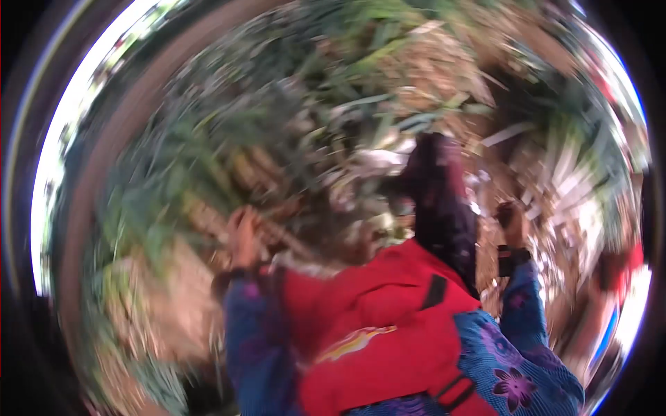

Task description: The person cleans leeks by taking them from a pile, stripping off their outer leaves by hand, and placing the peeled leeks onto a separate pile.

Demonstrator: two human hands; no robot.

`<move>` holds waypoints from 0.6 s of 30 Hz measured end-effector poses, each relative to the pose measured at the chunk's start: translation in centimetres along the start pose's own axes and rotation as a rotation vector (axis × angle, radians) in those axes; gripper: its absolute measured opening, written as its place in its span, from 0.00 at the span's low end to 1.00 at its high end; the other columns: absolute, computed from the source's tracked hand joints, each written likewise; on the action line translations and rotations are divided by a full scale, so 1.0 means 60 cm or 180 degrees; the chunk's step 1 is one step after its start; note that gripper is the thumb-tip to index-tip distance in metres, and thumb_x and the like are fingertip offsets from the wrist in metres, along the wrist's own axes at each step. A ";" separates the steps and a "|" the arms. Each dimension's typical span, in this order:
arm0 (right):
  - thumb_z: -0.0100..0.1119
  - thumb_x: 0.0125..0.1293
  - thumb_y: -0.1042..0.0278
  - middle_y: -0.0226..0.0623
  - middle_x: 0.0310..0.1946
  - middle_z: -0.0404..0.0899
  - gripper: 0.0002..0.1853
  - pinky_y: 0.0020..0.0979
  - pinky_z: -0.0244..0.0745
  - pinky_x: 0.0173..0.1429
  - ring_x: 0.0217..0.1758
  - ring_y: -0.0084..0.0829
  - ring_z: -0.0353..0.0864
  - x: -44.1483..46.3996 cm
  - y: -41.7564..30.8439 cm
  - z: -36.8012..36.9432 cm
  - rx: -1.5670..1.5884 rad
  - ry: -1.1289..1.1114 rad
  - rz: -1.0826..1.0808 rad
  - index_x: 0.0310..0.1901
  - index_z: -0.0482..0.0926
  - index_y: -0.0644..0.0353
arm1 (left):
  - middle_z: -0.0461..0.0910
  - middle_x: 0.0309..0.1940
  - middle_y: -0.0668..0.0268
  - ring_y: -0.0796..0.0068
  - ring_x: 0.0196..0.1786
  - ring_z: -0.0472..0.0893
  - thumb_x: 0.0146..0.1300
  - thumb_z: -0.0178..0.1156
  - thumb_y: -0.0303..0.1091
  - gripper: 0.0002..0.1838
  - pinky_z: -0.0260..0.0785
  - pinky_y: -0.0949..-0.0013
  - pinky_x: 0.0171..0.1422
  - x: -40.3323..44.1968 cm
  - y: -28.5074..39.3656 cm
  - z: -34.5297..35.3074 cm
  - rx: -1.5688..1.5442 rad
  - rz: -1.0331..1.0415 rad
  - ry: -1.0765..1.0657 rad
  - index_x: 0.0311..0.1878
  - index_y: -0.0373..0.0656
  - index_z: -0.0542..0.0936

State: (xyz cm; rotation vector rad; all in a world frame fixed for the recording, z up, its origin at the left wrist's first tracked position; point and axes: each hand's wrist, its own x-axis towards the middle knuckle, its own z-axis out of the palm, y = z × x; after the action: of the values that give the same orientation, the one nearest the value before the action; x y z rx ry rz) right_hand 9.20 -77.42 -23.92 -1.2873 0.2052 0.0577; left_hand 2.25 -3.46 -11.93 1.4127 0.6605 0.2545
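"Red apron (374, 353) nearest; where are the leeks (205, 215)?"

"Beside the left hand (243, 232), slanting away forward-left; right hand (513, 220) lies farther off. Grasping or released? Blur hides both, can't tell"

A: "Surroundings?"
B: "Brown strip (133, 128) curving up the left side; material blurred."
A: "Light?"
B: "Strong white glare (57, 152) at left edge, green flecks (128, 43) near its top. Right edge glaring too."
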 end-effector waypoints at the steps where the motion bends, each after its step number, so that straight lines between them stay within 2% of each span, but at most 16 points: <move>1: 0.52 0.68 0.60 0.36 0.34 0.80 0.13 0.32 0.76 0.42 0.37 0.29 0.79 0.108 -0.010 -0.024 0.1006 -0.0558 0.0484 0.44 0.80 0.59 | 0.77 0.34 0.69 0.76 0.35 0.78 0.65 0.60 0.39 0.12 0.71 0.73 0.39 -0.013 0.035 -0.006 -0.0269 0.0080 0.0386 0.47 0.43 0.76; 2: 0.51 0.69 0.59 0.35 0.36 0.80 0.14 0.31 0.74 0.44 0.40 0.26 0.78 0.128 -0.089 0.103 0.0898 0.0191 -0.0202 0.45 0.79 0.59 | 0.78 0.34 0.69 0.76 0.35 0.79 0.65 0.60 0.38 0.11 0.71 0.73 0.38 -0.017 0.063 -0.019 -0.0536 0.0177 0.0699 0.45 0.44 0.76; 4: 0.50 0.72 0.61 0.33 0.35 0.80 0.12 0.27 0.75 0.44 0.37 0.24 0.78 0.090 -0.249 0.390 0.0268 0.0026 -0.0919 0.46 0.78 0.60 | 0.78 0.32 0.68 0.75 0.34 0.80 0.64 0.60 0.35 0.09 0.72 0.72 0.35 -0.011 0.099 -0.075 -0.1021 0.0481 0.1102 0.44 0.44 0.76; 5: 0.52 0.71 0.65 0.32 0.35 0.80 0.11 0.27 0.75 0.45 0.37 0.25 0.79 0.159 -0.266 0.434 0.0689 -0.0006 -0.0736 0.47 0.78 0.61 | 0.81 0.32 0.67 0.74 0.36 0.82 0.66 0.58 0.35 0.06 0.75 0.70 0.36 0.009 0.104 -0.115 -0.1173 0.0553 0.1217 0.41 0.44 0.78; 6: 0.54 0.69 0.66 0.32 0.34 0.80 0.11 0.26 0.75 0.44 0.37 0.25 0.80 0.155 -0.278 0.497 0.0638 -0.0268 -0.0629 0.48 0.78 0.60 | 0.81 0.33 0.66 0.72 0.36 0.82 0.67 0.56 0.34 0.07 0.76 0.68 0.39 -0.018 0.117 -0.131 -0.1303 0.0497 0.1552 0.43 0.43 0.78; 8: 0.52 0.69 0.68 0.32 0.35 0.81 0.13 0.28 0.76 0.46 0.38 0.27 0.81 0.133 -0.276 0.666 -0.0163 -0.0898 -0.0888 0.51 0.79 0.61 | 0.81 0.34 0.66 0.70 0.38 0.82 0.67 0.56 0.35 0.09 0.76 0.67 0.41 -0.001 0.122 -0.180 -0.1569 0.0830 0.1665 0.46 0.43 0.78; 10: 0.48 0.68 0.65 0.34 0.34 0.83 0.14 0.28 0.76 0.44 0.35 0.28 0.82 0.140 -0.217 0.810 -0.0602 -0.1098 -0.0481 0.51 0.78 0.58 | 0.81 0.35 0.67 0.70 0.40 0.82 0.68 0.56 0.35 0.09 0.75 0.66 0.43 0.012 0.123 -0.192 -0.1662 0.0849 0.1821 0.47 0.43 0.77; 11: 0.51 0.68 0.65 0.35 0.35 0.83 0.13 0.28 0.76 0.42 0.33 0.27 0.82 0.142 -0.176 0.864 -0.0565 -0.1596 -0.0094 0.49 0.79 0.59 | 0.81 0.36 0.67 0.69 0.41 0.82 0.68 0.55 0.35 0.10 0.75 0.65 0.43 0.019 0.122 -0.195 -0.1702 0.0858 0.1890 0.48 0.43 0.77; 12: 0.53 0.67 0.65 0.35 0.34 0.83 0.12 0.28 0.76 0.38 0.32 0.27 0.82 0.108 -0.137 0.918 -0.0220 -0.1740 -0.0037 0.47 0.80 0.59 | 0.81 0.36 0.67 0.69 0.41 0.82 0.68 0.55 0.35 0.10 0.75 0.66 0.43 0.026 0.114 -0.199 -0.1706 0.0814 0.1893 0.48 0.43 0.77; 13: 0.54 0.67 0.63 0.35 0.32 0.83 0.12 0.29 0.77 0.39 0.31 0.28 0.82 0.099 -0.097 0.957 -0.0471 -0.2030 0.0269 0.45 0.80 0.61 | 0.80 0.36 0.67 0.69 0.42 0.82 0.68 0.55 0.36 0.10 0.75 0.66 0.43 0.029 0.102 -0.200 -0.1701 0.0773 0.1907 0.48 0.43 0.77; 16: 0.55 0.67 0.63 0.37 0.32 0.83 0.11 0.30 0.79 0.39 0.31 0.30 0.82 0.077 0.039 1.040 -0.0738 -0.2292 0.1153 0.42 0.79 0.61 | 0.80 0.36 0.68 0.69 0.42 0.82 0.68 0.55 0.35 0.09 0.75 0.65 0.42 0.035 0.079 -0.212 -0.1786 0.0677 0.2050 0.47 0.44 0.77; 18: 0.56 0.67 0.64 0.34 0.32 0.82 0.10 0.26 0.77 0.38 0.32 0.26 0.82 0.062 0.132 1.063 -0.0901 -0.2410 0.1732 0.43 0.79 0.60 | 0.81 0.36 0.68 0.69 0.41 0.82 0.68 0.55 0.35 0.09 0.75 0.65 0.42 0.030 0.104 -0.214 -0.1731 0.0735 0.2047 0.48 0.44 0.78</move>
State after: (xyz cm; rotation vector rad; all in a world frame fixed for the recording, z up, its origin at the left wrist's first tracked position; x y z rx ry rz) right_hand 19.22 -14.43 -15.25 -1.3698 -0.1176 1.0509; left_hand -2.19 9.19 -6.63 0.8638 0.8626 1.0212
